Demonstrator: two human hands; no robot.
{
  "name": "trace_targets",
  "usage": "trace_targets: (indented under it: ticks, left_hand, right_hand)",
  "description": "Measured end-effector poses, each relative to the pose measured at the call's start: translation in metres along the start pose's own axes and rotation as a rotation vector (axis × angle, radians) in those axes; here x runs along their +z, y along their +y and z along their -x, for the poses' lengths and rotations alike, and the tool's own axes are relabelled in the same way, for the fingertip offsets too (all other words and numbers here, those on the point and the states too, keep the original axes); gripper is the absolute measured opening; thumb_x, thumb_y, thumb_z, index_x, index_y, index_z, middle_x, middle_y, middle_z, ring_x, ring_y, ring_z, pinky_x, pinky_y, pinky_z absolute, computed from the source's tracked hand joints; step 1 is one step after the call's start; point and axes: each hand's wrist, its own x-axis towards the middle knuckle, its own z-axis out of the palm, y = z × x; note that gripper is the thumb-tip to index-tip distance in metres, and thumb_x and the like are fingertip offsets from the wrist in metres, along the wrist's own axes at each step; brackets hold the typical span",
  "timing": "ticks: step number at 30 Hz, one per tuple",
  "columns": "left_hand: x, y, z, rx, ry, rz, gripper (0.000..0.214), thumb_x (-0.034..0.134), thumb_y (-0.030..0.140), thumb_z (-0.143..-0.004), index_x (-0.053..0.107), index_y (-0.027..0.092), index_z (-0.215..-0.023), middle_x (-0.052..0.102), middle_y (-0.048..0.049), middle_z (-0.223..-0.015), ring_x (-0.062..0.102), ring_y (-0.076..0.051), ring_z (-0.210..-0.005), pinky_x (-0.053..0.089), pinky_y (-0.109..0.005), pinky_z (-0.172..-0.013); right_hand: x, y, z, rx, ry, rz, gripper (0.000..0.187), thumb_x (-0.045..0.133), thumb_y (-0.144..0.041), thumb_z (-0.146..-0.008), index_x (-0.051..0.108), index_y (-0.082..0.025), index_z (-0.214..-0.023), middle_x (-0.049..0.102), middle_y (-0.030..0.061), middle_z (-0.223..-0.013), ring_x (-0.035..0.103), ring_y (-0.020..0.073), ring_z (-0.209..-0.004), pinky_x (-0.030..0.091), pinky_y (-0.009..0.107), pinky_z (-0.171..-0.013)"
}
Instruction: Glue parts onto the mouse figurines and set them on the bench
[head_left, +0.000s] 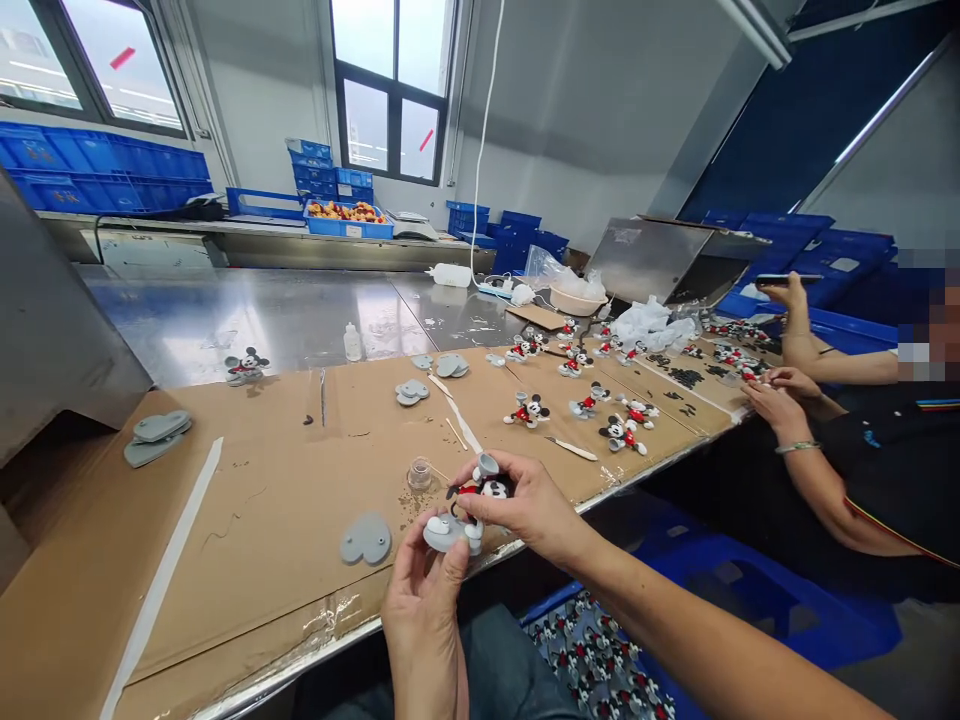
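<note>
Near the front edge of the cardboard-covered table, my left hand (431, 590) pinches a grey base (441, 535) with white shoe shapes on it. My right hand (536, 503) grips a cartoon mouse figurine (493, 487) in red, black and white, right above that base. The figurine's feet meet the base, but whether they are fixed to it I cannot tell. A small clear cup (420, 474) stands just beyond my hands, with brown specks around it. To the left lies a loose grey heart-shaped base (366, 538).
Several mouse figurines (527, 411) stand or lie to the right, near a craft knife (571, 448). Grey bases (159, 436) are stacked at the left. A blue crate (592, 650) of figurines sits below the table edge. Co-workers' hands (784, 400) are at the far right.
</note>
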Motion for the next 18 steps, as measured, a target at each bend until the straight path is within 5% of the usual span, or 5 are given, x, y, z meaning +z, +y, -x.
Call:
trace_targets:
  ticks: [9, 18]
  left_hand:
    - [0.005, 0.002, -0.029, -0.073, 0.031, 0.043, 0.048, 0.085, 0.032, -0.069, 0.067, 0.019, -0.111, 0.065, -0.0102, -0.126, 0.061, -0.027, -0.117, 0.058, -0.029, -0.086]
    - [0.003, 0.01, -0.029, -0.116, 0.003, -0.006, 0.059, 0.085, 0.037, -0.069, 0.063, 0.023, -0.122, 0.063, -0.0116, -0.131, 0.061, -0.031, -0.119, 0.061, -0.033, -0.082]
  right_hand:
    - [0.005, 0.005, -0.043, 0.012, -0.008, 0.02, 0.025, 0.079, -0.027, -0.065, 0.067, -0.013, -0.081, 0.063, -0.0012, -0.073, 0.054, 0.0116, -0.066, 0.043, 0.025, -0.065]
    - [-0.006, 0.004, -0.039, -0.016, -0.067, 0.058, 0.024, 0.077, -0.028, -0.069, 0.067, -0.013, -0.086, 0.062, -0.0009, -0.073, 0.052, 0.0107, -0.064, 0.042, 0.023, -0.06]
